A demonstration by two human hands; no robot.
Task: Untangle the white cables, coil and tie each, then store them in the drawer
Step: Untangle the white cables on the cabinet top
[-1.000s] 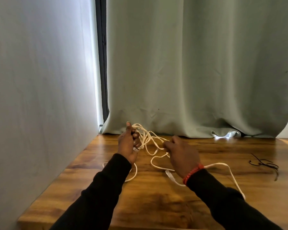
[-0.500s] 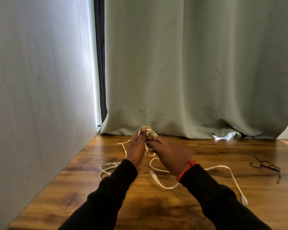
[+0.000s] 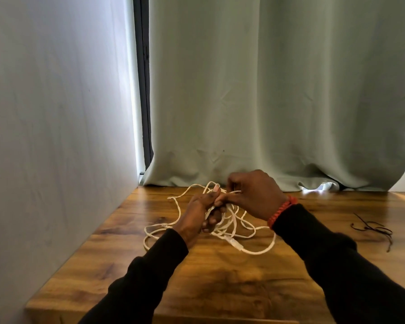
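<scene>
Since half a second ago the right hand has lifted and swung over the left, and the cables have bunched closer beneath both hands, the plug end now lying nearer the middle of the worktop. Left hand grips a bundle of white strands, fingers curled round them and thumb raised. Right hand, arched above it, pinches a strand between fingertips and thumb just beside the left thumb. Loose loops spill from the grip toward the left edge and the back edge, resting on the wood; one long loop curves to the right under the right wrist, which wears a red bracelet. Dark cords lie well apart near the right edge. Behind the back edge hangs a pale curtain.
</scene>
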